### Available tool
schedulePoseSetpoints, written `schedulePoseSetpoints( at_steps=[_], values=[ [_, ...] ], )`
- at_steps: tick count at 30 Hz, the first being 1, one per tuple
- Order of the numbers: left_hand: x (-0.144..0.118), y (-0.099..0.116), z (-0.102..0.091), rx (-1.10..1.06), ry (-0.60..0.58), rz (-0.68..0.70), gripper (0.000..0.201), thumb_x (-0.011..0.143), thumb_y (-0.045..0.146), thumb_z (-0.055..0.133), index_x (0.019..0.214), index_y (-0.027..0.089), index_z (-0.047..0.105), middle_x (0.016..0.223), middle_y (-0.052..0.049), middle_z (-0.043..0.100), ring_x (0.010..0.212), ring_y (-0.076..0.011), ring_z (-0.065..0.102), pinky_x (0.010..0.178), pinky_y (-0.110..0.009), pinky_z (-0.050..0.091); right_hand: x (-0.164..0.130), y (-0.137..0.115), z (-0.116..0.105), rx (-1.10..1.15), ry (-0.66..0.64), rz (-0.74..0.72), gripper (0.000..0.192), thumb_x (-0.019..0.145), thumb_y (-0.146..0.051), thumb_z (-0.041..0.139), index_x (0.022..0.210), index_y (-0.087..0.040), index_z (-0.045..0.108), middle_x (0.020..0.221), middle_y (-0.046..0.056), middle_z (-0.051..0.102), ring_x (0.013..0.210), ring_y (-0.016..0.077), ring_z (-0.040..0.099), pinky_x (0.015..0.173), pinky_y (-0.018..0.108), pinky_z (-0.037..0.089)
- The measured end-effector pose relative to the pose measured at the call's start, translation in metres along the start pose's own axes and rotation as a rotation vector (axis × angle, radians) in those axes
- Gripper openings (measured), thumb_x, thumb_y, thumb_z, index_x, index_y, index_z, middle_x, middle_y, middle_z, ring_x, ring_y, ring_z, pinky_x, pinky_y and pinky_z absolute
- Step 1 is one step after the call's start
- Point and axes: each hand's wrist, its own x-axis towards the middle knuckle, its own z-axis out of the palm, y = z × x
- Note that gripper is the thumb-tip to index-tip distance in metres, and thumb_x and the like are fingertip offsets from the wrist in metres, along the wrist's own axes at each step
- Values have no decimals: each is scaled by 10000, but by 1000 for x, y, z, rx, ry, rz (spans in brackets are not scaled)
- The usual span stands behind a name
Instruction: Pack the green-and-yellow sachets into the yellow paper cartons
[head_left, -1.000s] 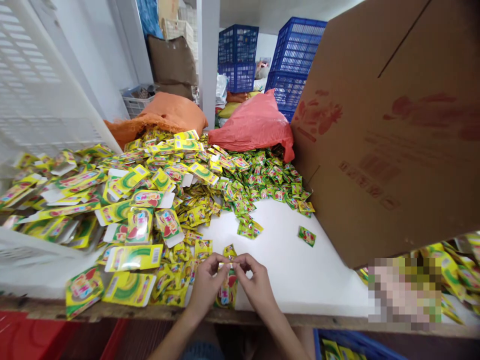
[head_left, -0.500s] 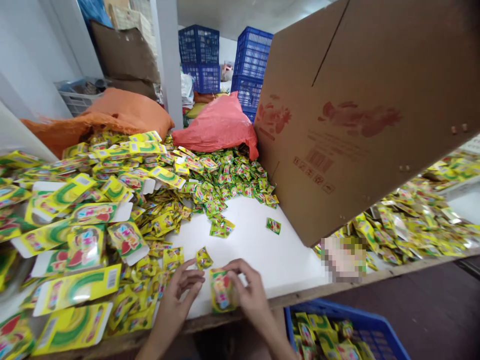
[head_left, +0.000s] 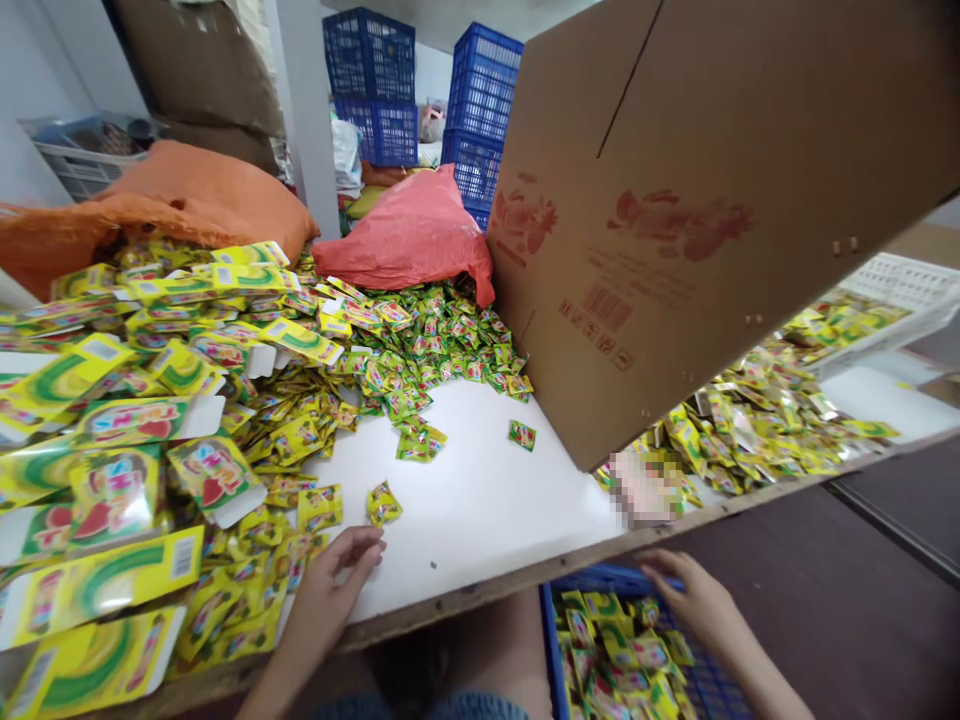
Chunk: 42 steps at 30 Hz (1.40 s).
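Observation:
My left hand (head_left: 339, 578) rests at the near edge of the white table, its fingers loosely bent and apart, holding nothing. Just beyond its fingertips lies a small yellow candy sachet (head_left: 384, 503). My right hand (head_left: 694, 597) is over the right side of a blue plastic crate (head_left: 551, 655) below the table edge, fingers extended and nothing visible in them. Inside the crate are several filled yellow-green packets (head_left: 616, 640). Flat printed yellow-green boxes (head_left: 112, 590) are heaped left of my left hand, with small sachets (head_left: 225, 605) among them.
A large cardboard carton (head_left: 645, 220) leans over the table's right part. Green sachets (head_left: 457, 335) spill from a red sack (head_left: 412, 230), beside an orange sack (head_left: 210, 195). More packets (head_left: 757, 425) lie beyond the carton. Blue crates (head_left: 480, 120) are stacked behind.
My right hand has moved right from the table to over the crate, and the packet it held is out of its fingers. My left hand stays near the table edge. The view has shifted right.

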Motion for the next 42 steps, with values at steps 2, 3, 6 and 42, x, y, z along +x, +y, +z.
schedulePoseSetpoints(
  at_steps=[2,3,6,42],
  values=[
    [-1,1,-1,20,2,5,280,767,409,560,927,193,639,892,-53,691,846,-217,647,813,-345,498,16,-3,4,23,92,10,323,740,-375,412,852,-237,682,870,78,622,783,226,584,649,311,428],
    [-1,1,-1,28,7,9,286,764,415,561,926,193,641,889,-53,692,841,-217,648,810,-344,500,24,-5,5,8,176,35,350,755,-367,393,909,-220,671,917,94,604,815,239,567,674,333,423],
    [-3,3,-2,52,42,10,307,745,438,571,911,192,649,880,-55,696,832,-222,652,803,-343,505,42,-3,8,-53,403,98,356,762,-338,406,967,-192,658,1017,116,560,895,263,522,733,370,396],
    [2,-4,1,238,26,44,337,742,486,537,910,215,645,915,-52,705,873,-228,655,806,-340,522,70,10,37,-76,436,49,321,762,-233,405,953,-255,662,1081,60,514,972,229,461,782,360,354]
  ],
)
